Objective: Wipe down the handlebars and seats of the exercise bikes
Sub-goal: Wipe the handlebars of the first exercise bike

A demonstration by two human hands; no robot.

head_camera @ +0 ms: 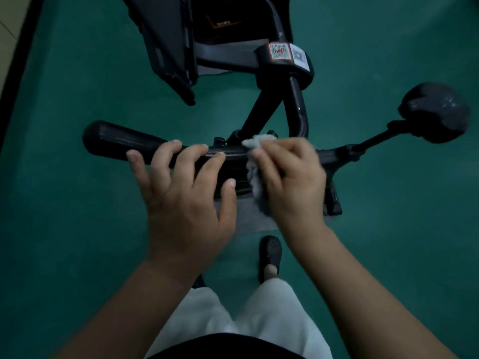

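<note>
My left hand [181, 193] lies over the black handlebar [124, 141] of the exercise bike [233, 60], fingers spread and lightly curved on top of the bar, thumb out to the side, not wrapped round it. My right hand [290, 177] has curled fingers clutching a pale grey cloth [255, 177], pressing it on the handlebar's middle just beside the left hand. Bar runs crosswise over green floor [77, 229], another padded grip [435, 112] at far right, black shoe [270, 252] below.
</note>
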